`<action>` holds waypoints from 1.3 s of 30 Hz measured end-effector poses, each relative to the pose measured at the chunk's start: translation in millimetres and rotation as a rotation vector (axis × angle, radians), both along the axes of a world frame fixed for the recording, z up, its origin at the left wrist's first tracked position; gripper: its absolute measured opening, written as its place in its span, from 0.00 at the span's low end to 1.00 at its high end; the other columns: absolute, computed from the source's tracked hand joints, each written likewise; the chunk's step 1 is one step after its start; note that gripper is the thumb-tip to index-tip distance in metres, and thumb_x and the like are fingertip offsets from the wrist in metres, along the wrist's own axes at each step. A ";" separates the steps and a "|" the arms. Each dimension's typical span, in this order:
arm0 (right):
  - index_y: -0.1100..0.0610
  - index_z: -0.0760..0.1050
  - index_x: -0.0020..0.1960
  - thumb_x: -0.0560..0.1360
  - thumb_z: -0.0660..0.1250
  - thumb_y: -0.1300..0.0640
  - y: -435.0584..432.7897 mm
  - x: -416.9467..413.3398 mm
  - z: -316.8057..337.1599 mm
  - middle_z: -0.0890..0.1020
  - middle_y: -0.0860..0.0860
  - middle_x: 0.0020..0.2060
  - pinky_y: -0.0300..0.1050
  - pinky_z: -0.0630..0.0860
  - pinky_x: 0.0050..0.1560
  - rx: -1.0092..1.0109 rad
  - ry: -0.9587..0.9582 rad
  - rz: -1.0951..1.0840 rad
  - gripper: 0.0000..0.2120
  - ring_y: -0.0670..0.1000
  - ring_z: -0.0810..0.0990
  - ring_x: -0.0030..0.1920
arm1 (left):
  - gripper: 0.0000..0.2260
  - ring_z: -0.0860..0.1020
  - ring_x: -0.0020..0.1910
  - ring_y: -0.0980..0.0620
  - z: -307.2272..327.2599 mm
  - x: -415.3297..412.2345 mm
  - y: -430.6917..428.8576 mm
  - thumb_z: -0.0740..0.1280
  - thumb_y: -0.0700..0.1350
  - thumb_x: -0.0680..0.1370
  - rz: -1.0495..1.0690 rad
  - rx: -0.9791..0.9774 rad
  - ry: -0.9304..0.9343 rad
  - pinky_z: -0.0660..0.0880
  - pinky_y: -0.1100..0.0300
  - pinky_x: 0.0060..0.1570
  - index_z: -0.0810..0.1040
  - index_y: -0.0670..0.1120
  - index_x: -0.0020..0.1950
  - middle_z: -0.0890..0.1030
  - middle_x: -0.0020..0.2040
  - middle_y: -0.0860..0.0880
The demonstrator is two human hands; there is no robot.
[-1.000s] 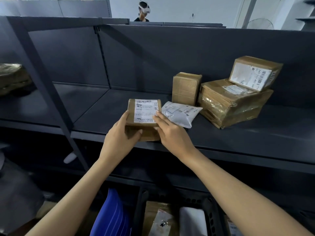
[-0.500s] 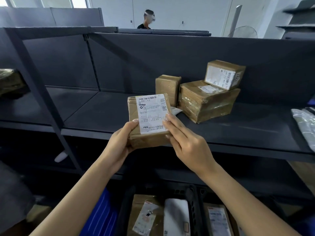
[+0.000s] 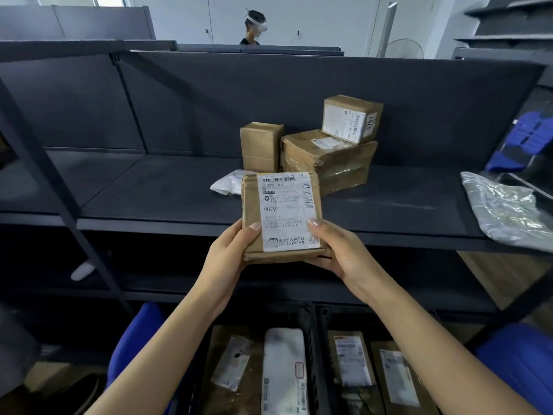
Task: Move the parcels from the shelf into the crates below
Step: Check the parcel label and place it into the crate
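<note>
A person (image 3: 253, 28) with a white headset stands far at the back. A round fan (image 3: 404, 49) stands near the white wall (image 3: 314, 19).

The held parcel (image 3: 281, 217) hides part of the white mailer (image 3: 225, 184); the crates (image 3: 311, 339) run off the bottom.

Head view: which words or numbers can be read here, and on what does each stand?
"G079": white label of the brown cardboard parcel being held.
Remaining print on that label: too blurred.
Labels of the brown shelf boxes and the parcels in the black crates: too small to read.
</note>
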State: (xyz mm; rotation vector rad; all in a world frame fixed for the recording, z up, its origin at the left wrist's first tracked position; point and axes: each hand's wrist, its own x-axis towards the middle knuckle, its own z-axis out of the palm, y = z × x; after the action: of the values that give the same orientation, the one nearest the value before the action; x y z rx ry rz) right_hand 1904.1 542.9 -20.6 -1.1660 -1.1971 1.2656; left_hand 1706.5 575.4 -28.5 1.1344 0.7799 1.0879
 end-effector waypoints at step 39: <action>0.49 0.74 0.66 0.78 0.64 0.51 -171.9 137.4 -156.9 0.82 0.43 0.53 0.40 0.78 0.54 -0.184 -0.474 -0.524 0.16 0.42 0.80 0.55 | 0.14 0.82 0.43 0.62 -157.0 176.1 -127.7 0.71 0.49 0.75 0.027 -0.219 0.442 0.78 0.66 0.44 0.79 0.46 0.59 0.85 0.47 0.54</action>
State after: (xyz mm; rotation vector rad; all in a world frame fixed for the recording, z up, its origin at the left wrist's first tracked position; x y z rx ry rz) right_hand 2041.5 371.0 -177.4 -1.8432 -1.0109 0.7288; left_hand 1882.5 447.7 -185.6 1.1918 1.2320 0.7556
